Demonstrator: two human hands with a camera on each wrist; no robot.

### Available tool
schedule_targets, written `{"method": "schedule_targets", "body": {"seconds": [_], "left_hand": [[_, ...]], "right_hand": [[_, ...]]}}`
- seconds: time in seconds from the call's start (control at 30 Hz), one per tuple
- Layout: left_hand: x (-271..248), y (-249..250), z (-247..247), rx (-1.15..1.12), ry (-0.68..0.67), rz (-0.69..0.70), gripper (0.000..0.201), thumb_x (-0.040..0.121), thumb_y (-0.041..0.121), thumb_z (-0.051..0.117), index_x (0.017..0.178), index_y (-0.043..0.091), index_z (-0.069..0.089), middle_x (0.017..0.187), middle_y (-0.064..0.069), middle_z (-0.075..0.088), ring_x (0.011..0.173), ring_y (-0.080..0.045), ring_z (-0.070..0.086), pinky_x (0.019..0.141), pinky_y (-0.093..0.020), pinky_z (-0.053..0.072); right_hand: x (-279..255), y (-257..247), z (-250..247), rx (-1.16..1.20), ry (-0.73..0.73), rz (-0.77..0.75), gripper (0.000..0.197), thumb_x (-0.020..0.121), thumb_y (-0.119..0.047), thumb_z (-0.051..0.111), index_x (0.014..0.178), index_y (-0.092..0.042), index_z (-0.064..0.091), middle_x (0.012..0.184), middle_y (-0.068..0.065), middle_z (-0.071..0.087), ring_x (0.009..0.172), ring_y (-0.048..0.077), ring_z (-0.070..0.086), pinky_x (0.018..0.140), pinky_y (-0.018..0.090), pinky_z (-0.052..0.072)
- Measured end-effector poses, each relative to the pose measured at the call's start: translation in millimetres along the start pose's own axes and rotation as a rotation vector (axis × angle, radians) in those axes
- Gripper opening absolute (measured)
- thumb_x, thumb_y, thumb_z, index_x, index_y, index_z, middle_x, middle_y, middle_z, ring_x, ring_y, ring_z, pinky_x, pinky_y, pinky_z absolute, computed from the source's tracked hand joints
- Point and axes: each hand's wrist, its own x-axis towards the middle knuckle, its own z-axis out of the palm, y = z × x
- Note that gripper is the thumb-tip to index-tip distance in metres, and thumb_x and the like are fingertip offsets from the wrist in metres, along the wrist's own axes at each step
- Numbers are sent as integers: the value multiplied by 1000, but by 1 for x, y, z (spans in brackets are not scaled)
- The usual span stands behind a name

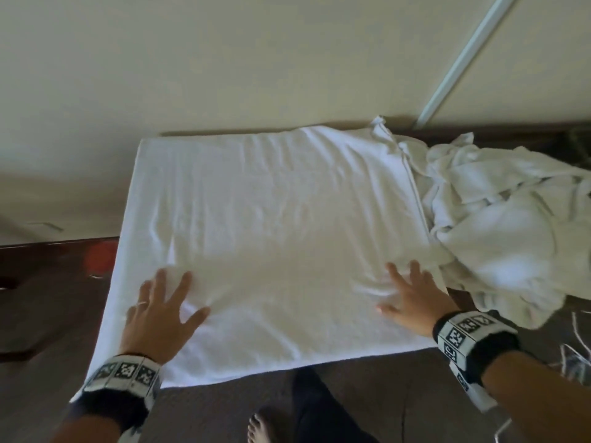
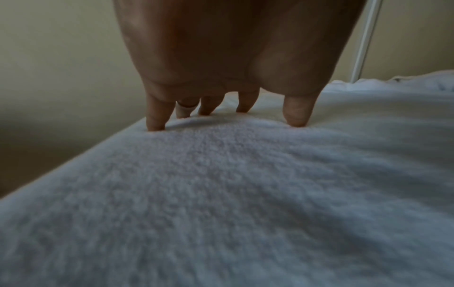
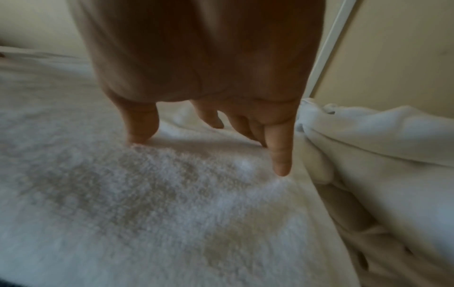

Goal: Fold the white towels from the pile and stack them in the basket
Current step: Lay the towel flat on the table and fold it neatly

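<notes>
Large white terry towel (image 1: 271, 225) spread flat across a dark wooden table (image 1: 54, 298), its near edge hanging just off the table's front. Left hand (image 1: 160, 314) lies palm-down on the towel's near left part, fingers straight and fanned apart, a thin ring on one finger; in the left wrist view the fingertips (image 2: 155, 124) dent the pile, thumb set apart to the right of them. Right hand (image 1: 412, 302) lies palm-down on the towel's near right part, fingers likewise spread and straight, nothing gripped. Small creases radiate in the cloth between the two thumbs and just ahead of the right fingers. Right wrist view: thumb and little finger (image 3: 282, 155) touch the nap; the middle fingers look to touch too, but blur makes that uncertain. Just beyond the right hand's little finger, touching the spread towel's right edge, sits the rumpled pile of white towels (image 1: 499, 225), heaped and creased. Both wrists carry dark bands with black-and-white square markers (image 1: 126, 372). Past the fingertips, a cream wall (image 1: 224, 59) with a white strip (image 1: 470, 55) running slantwise down to the table. Behind the wrists, a bare foot (image 1: 262, 433) on grey floor. Faint red blotch (image 1: 99, 257) on the table left of the left fingers. Basket not seen in any view.
</notes>
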Motion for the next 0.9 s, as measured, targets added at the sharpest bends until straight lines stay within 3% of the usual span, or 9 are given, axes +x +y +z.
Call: {"method": "schedule_targets", "body": {"seconds": [0.13,0.4,0.5,0.6,0.67,0.77,0.83,0.9], "left_hand": [[24,5,-19,33,-44,1,91,84,82,32,157,46,-9,168,-4,-19,155,-36,-2,119,-59,22],[119,15,-60,-7,-10,2,84,89,75,44,158,48,5,169,2,-11,155,-34,0,120,-62,19],[134,19,-68,-100,53,0,83,89,67,55,158,42,16,170,1,-2,155,-32,5,121,-61,19],[117,25,-64,-176,167,-6,81,91,56,63,158,27,27,169,-6,10,154,-32,15,119,-59,25],[86,25,-53,-156,231,44,77,91,53,63,155,22,33,167,-9,18,151,-33,23,116,-59,32],[21,7,-15,-121,252,169,89,85,74,54,155,24,33,165,-9,24,148,-32,30,114,-58,35],[-17,-13,16,-29,159,215,109,75,92,38,161,29,13,170,-6,5,154,-30,14,121,-54,22],[-43,-32,42,68,80,237,120,66,100,30,159,36,-11,168,-1,-20,155,-28,-9,124,-50,5]], "right_hand": [[19,-13,-16,55,-35,43,102,86,-71,49,153,-33,-17,157,19,-30,146,46,-16,113,58,27],[85,-27,-72,85,33,89,105,83,-73,54,155,-32,-10,158,20,-27,146,48,-13,115,60,20],[96,-23,-79,188,79,61,101,84,-67,58,156,-33,-2,160,15,-24,148,43,-12,116,57,20],[88,-14,-68,263,165,-11,88,88,-57,59,156,-27,12,163,7,-18,151,33,-10,118,52,22],[65,-8,-50,194,235,-69,81,92,-57,53,156,-25,14,164,4,-16,152,26,-8,120,47,22],[16,-3,-6,-26,330,-228,86,90,-72,37,156,-26,9,164,6,-13,152,28,-3,122,45,14],[-13,-1,29,-130,277,-279,101,82,-84,28,156,-27,-8,161,8,-25,150,31,-14,122,49,6],[-29,5,59,-196,238,-280,113,75,-88,32,152,-26,-25,156,11,-36,146,35,-26,120,52,-1]]}}
